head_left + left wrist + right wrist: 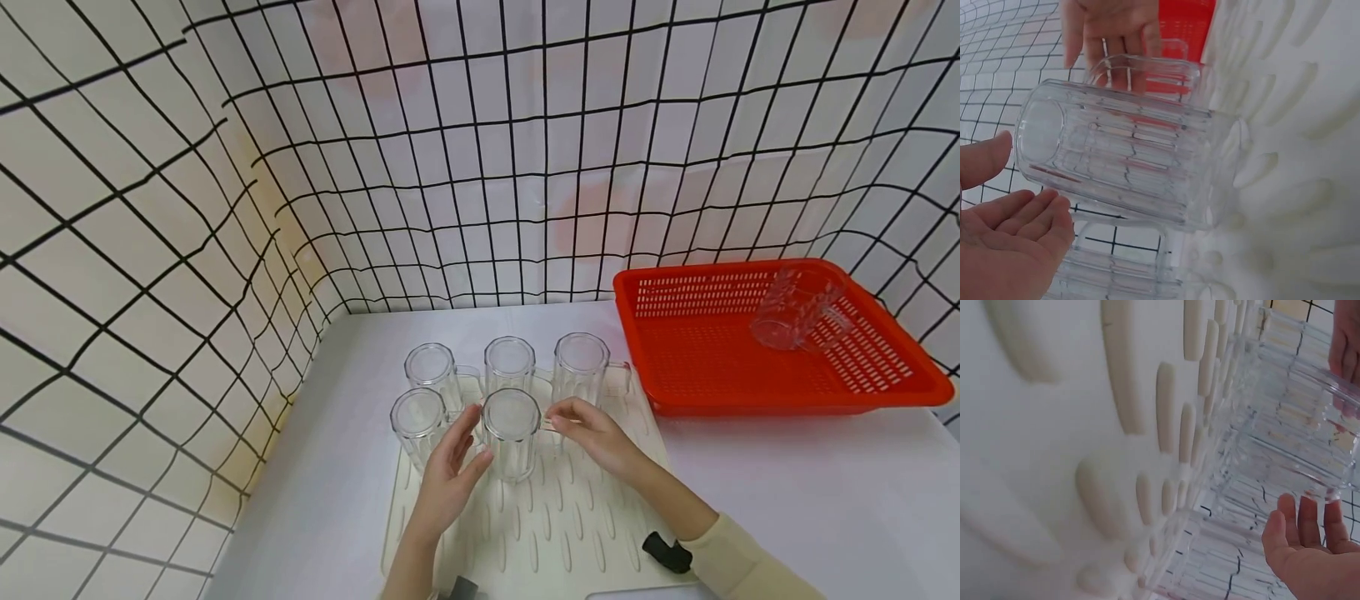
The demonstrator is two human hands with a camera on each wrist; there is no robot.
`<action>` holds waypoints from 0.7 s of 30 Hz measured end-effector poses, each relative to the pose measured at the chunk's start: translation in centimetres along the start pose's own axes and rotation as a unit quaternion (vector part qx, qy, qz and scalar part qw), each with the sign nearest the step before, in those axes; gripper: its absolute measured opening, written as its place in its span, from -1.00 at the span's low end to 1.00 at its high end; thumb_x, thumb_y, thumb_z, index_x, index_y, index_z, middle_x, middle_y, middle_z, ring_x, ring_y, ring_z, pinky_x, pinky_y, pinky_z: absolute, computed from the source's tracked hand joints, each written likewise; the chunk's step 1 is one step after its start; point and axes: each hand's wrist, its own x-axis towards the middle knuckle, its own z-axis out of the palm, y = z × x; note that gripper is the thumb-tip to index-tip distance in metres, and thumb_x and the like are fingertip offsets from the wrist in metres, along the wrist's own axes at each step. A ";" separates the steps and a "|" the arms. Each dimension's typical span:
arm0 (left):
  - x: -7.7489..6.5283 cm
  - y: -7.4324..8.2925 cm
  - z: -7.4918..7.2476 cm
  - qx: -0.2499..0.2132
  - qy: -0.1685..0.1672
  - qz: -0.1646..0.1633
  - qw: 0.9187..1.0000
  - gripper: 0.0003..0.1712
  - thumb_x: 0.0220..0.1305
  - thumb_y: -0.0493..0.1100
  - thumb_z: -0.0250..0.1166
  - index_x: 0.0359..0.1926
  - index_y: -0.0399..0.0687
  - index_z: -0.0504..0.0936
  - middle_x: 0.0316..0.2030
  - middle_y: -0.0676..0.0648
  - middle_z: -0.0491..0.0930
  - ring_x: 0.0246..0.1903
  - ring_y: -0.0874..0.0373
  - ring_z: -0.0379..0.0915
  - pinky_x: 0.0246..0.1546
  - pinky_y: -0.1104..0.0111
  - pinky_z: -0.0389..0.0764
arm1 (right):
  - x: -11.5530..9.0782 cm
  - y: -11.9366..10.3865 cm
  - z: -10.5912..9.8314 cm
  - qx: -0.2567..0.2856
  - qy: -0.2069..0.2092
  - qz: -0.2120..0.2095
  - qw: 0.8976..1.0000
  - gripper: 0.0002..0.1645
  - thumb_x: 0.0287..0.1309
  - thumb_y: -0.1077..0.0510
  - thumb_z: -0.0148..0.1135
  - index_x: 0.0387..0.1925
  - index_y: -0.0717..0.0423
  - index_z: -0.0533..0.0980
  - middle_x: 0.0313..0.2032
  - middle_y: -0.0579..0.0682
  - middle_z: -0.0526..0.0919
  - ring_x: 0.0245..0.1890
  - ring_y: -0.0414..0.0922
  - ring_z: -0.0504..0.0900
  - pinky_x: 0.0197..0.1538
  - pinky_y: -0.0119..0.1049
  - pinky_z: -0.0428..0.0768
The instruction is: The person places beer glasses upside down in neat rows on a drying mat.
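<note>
A clear glass mug (512, 437) stands base up at the front of a cream ridged mat (555, 533), its handle toward the right. My left hand (452, 475) is at the mug's left side, thumb apart from the fingers. In the left wrist view, that hand (1019, 231) shows a gap to the glass. On the handle side is my right hand (600, 437), fingertips right at the handle. Loosely bent fingers (1309, 522) show beside the glass in the right wrist view. Another mug (418, 421) stands just left of my left hand.
Behind stands a row of three more mugs, the left (433, 367), middle (510, 362) and right one (581, 367). A red plastic basket (705, 392) at the right holds one glass mug (787, 312) lying tilted. Black wire grid (487, 175) lines the walls.
</note>
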 end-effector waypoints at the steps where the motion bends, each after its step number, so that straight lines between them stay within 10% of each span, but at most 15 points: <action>1: -0.2 0.0 0.0 0.005 0.001 0.003 1.000 -0.28 0.29 -0.39 0.24 0.41 -0.40 0.18 0.39 -0.32 0.21 0.39 -0.09 0.09 0.33 0.47 0.14 | -0.2 -0.1 -0.2 -0.011 0.002 -0.003 1.000 -0.68 0.42 0.21 0.03 0.02 0.42 0.43 0.00 0.39 0.48 0.06 0.27 0.48 0.10 -0.43 0.47; 6: -1.4 -0.1 -0.3 0.034 0.015 0.004 0.999 -0.31 0.26 -0.42 0.25 0.37 -0.41 0.23 0.31 -0.35 0.33 0.33 0.07 0.24 0.28 0.53 0.20 | -1.2 -1.1 -1.1 -0.034 0.008 -0.012 0.999 -0.60 0.40 0.19 0.07 0.11 0.43 0.42 0.11 0.35 0.47 0.09 0.25 0.49 0.10 -0.45 0.48; 13: -3.2 -1.1 -1.3 0.094 0.027 0.008 0.995 -0.43 0.26 -0.41 0.27 0.28 -0.39 0.37 0.16 -0.27 0.52 0.19 -0.03 0.43 0.24 0.37 0.37 | -2.3 -2.8 -2.6 -0.034 0.014 -0.085 0.996 -0.72 0.35 0.34 0.07 0.01 0.46 0.46 0.02 0.23 0.54 0.04 -0.29 0.51 0.06 -0.49 0.51; 21: -5.5 -1.0 -3.2 0.273 0.017 -0.112 0.955 -0.41 0.25 -0.12 0.35 0.25 -0.25 0.45 0.17 -0.25 0.52 0.20 -0.24 0.38 0.16 -0.13 0.38 | -3.4 -5.4 -6.0 -0.060 0.062 -0.101 0.991 -0.78 0.34 0.37 0.06 -0.04 0.26 0.53 -0.03 -0.15 0.61 0.01 -0.39 0.53 0.03 -0.54 0.52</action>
